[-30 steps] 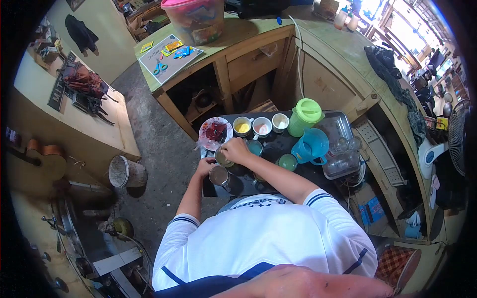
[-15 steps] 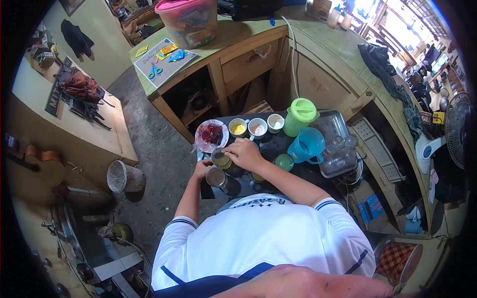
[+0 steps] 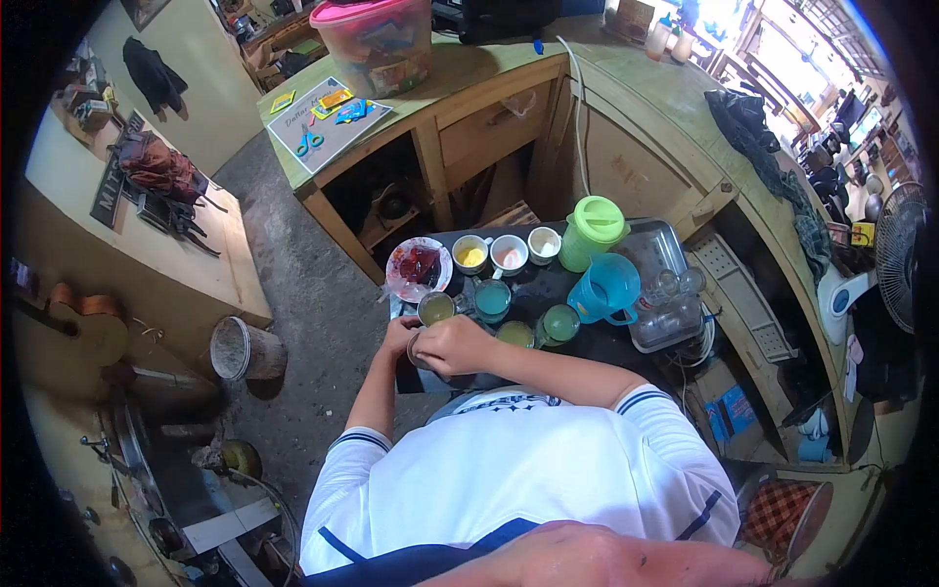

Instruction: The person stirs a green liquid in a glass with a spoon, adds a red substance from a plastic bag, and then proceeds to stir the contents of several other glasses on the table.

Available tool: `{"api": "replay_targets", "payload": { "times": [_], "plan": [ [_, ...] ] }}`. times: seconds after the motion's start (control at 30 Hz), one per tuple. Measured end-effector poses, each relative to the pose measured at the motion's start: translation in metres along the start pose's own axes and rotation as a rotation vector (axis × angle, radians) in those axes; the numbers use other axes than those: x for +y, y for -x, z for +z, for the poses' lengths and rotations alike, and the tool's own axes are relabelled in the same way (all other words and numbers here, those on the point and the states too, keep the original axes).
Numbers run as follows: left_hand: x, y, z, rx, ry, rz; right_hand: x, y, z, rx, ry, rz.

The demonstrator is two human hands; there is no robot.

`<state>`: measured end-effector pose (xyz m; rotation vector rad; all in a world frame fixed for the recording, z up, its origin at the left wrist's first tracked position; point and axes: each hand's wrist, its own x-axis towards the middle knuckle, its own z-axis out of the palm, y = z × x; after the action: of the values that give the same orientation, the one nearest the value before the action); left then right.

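My left hand (image 3: 399,336) curls at the left side of a glass of brown drink (image 3: 415,350), fingers against it. My right hand (image 3: 456,346) is closed in a pinch over that glass and covers most of it; what sits between the fingers is hidden. Just beyond stands a glass of olive-coloured drink (image 3: 436,309). Beside it are a glass of blue-green drink (image 3: 492,298), a glass of green drink (image 3: 560,324) and a glass of yellowish drink (image 3: 515,336), partly behind my right forearm.
Along the far edge of the dark table stand a patterned plate (image 3: 394,256) with dark red contents, white cups (image 3: 509,254), a green lidded pitcher (image 3: 593,235) and a blue jug (image 3: 603,288). A clear tray (image 3: 653,338) holds glassware. Wooden cabinets (image 3: 489,127) lie beyond; a bucket (image 3: 246,348) is on the floor.
My right hand has moved from the olive-coloured drink towards me, over the brown one. The blue-green glass it was covering now shows. My left hand stays about where it was.
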<state>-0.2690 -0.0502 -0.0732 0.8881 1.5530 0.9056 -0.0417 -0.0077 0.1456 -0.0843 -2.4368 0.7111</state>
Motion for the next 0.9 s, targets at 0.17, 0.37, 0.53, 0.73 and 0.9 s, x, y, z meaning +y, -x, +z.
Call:
{"api": "replay_targets", "payload": {
  "times": [0.17, 0.37, 0.53, 0.73, 0.9],
  "plan": [
    [0.001, 0.0, 0.0, 0.018, -0.067, 0.015, 0.042, 0.021, 0.059, -0.202, 0.101, -0.017],
    [-0.009, -0.005, -0.002, 0.024, -0.048, 0.039, 0.039, 0.022, 0.059, -0.168, 0.102, 0.041],
    [-0.012, -0.005, -0.002, 0.021, -0.022, 0.027, 0.044, 0.027, 0.064, -0.185, 0.271, 0.111],
    [-0.004, -0.003, 0.0, 0.028, -0.024, 0.022, 0.047, 0.028, 0.064, -0.153, 0.256, 0.144],
    [-0.007, -0.005, -0.001, 0.037, -0.075, 0.034, 0.048, 0.029, 0.064, -0.099, 0.182, 0.128]
  ]
}}
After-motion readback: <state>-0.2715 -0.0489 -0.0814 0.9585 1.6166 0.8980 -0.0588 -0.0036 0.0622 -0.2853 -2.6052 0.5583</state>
